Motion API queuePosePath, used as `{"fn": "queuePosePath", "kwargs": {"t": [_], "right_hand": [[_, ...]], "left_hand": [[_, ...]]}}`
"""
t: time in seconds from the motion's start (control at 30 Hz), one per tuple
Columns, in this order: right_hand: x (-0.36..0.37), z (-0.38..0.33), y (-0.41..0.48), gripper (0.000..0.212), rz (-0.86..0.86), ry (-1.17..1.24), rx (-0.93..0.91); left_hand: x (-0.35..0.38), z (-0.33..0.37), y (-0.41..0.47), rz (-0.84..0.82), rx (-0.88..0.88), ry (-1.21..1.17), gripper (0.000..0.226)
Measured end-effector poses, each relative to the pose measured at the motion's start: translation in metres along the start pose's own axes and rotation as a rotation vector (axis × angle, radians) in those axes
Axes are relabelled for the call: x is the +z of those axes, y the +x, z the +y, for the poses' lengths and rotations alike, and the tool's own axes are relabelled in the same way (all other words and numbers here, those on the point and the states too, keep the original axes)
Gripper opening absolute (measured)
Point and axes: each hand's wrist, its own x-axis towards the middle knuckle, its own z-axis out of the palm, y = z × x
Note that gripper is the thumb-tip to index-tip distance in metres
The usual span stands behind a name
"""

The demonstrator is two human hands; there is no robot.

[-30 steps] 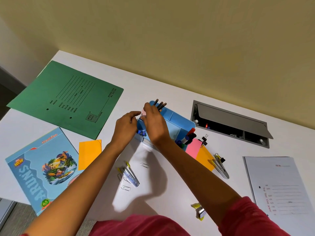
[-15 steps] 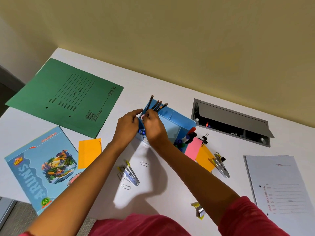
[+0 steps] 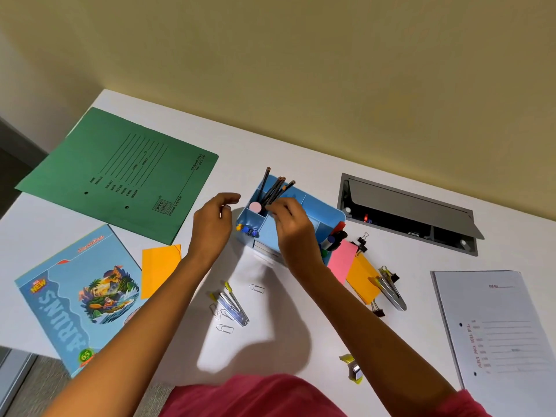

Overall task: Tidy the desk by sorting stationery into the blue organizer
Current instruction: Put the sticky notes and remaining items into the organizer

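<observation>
I see the right hand (image 3: 290,227) arched over the blue organizer (image 3: 322,206), fingers (image 3: 272,207) pinching the pencils (image 3: 275,188); the left hand (image 3: 210,224) hovers beside, fingers loosely curled, empty.

We record a green folder (image 3: 120,173) at far left, a blue book (image 3: 81,299) nearer, a grey hatch (image 3: 406,212) with its lid raised, and a white file (image 3: 499,335) at right.

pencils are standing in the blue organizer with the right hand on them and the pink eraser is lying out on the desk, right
Not quite. The pink eraser is not out on the desk: it sits inside a corner compartment of the blue organizer, just left of the pencils, as the head view shows. The rest holds: the pencils stand in the organizer with the right hand on them.
</observation>
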Motion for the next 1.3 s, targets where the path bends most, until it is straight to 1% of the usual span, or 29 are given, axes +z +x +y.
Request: {"fn": "queuePosePath", "kwargs": {"t": [0.03, 0.07, 0.13, 0.2, 0.27, 0.4, 0.5, 0.57, 0.63, 0.67, 0.73, 0.83, 0.93, 1.03, 1.13, 1.2, 1.3], "right_hand": [[-0.006, -0.002, -0.005, 0.018, -0.017, -0.014, 0.013], [-0.010, -0.003, -0.012, 0.021, -0.038, -0.016, 0.044], [-0.019, -0.009, -0.031, 0.023, -0.049, 0.076, 0.149], [-0.027, -0.017, -0.055, 0.016, -0.030, 0.171, 0.165], [-0.027, -0.023, -0.081, 0.011, -0.046, 0.214, 0.159], [-0.015, -0.036, -0.119, 0.013, -0.165, 0.263, 0.227], [-0.002, -0.045, -0.130, 0.022, -0.322, 0.261, 0.240], [0.009, -0.052, -0.127, 0.025, -0.419, 0.251, 0.258], [0.018, -0.062, -0.121, 0.026, -0.489, 0.259, 0.312], [0.022, -0.067, -0.118, 0.027, -0.536, 0.233, 0.347], [0.031, -0.075, -0.113, 0.027, -0.589, 0.141, 0.354], [0.040, -0.084, -0.109, 0.031, -0.608, 0.091, 0.342], [0.047, -0.085, -0.108, 0.035, -0.631, -0.044, 0.231], [0.050, -0.084, -0.106, 0.027, -0.620, -0.072, 0.218], [0.046, -0.081, -0.105, 0.024, -0.562, -0.030, 0.292], [0.039, -0.078, -0.104, 0.026, -0.499, 0.041, 0.338], [0.021, -0.076, -0.104, 0.030, -0.379, 0.309, 0.416]], "left_hand": [[-0.002, -0.003, -0.004, 0.013, -0.009, -0.010, 0.035], [-0.005, -0.007, -0.008, 0.024, -0.022, -0.024, 0.035], [-0.010, -0.015, -0.021, 0.035, -0.047, -0.044, 0.033], [-0.014, -0.025, -0.036, 0.038, -0.087, -0.046, 0.031], [-0.016, -0.037, -0.054, 0.036, -0.133, -0.035, 0.030], [-0.016, -0.057, -0.090, 0.026, -0.173, 0.035, 0.026], [-0.011, -0.068, -0.112, -0.027, -0.246, 0.060, 0.025], [-0.007, -0.078, -0.122, -0.067, -0.292, 0.035, 0.029], [-0.007, -0.084, -0.129, -0.069, -0.316, 0.011, 0.036], [-0.008, -0.085, -0.133, -0.063, -0.322, 0.014, 0.040], [-0.009, -0.086, -0.139, -0.054, -0.317, 0.031, 0.042], [-0.012, -0.086, -0.146, -0.055, -0.282, 0.049, 0.042], [-0.015, -0.084, -0.150, -0.043, -0.269, 0.044, 0.038], [-0.014, -0.080, -0.151, -0.036, -0.265, 0.035, 0.037], [-0.012, -0.075, -0.151, -0.053, -0.260, 0.037, 0.037], [-0.012, -0.068, -0.150, -0.081, -0.242, 0.030, 0.035], [-0.010, -0.058, -0.149, -0.170, -0.191, 0.018, 0.031]]}}
